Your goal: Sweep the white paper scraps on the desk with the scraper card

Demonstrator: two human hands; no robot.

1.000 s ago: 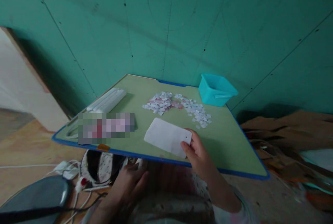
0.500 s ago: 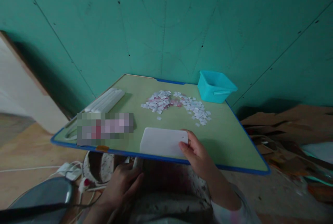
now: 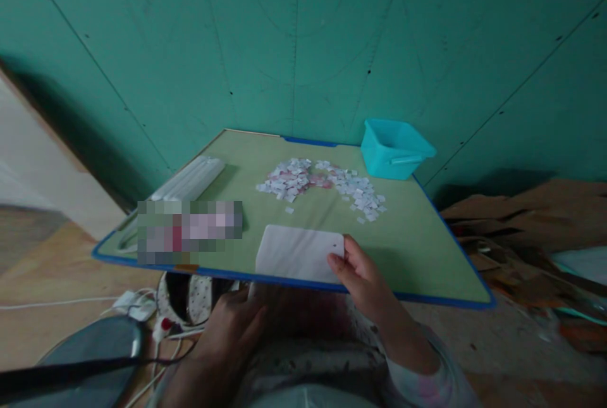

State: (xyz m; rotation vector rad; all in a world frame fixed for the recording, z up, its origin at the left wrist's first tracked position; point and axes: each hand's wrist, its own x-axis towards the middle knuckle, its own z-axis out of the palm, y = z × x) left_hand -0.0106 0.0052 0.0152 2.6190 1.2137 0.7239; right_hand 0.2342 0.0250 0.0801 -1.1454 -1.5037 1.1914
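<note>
My right hand (image 3: pixel 359 274) pinches the right end of a flat white plastic card (image 3: pixel 296 253) that lies on the green table (image 3: pixel 417 250) near its front edge. A small hole shows at the card's right corner. Beyond it a scattered heap of small white and pink paper bits (image 3: pixel 322 185) spreads across the middle of the table. My left hand (image 3: pixel 234 326) is below the table's front edge, fingers curled against my lap; what it touches is hidden.
A turquoise plastic bin (image 3: pixel 394 148) stands at the back right corner. A long white bundle (image 3: pixel 190 179) lies along the left edge beside a blurred patch. A teal wall rises behind. Cables (image 3: pixel 142 313), a dark round object (image 3: pixel 90 345) and cardboard (image 3: pixel 521 218) cover the floor.
The white card has turned from a slant to lie square with the table's front edge and shifted slightly left. My left hand has stayed under the edge.
</note>
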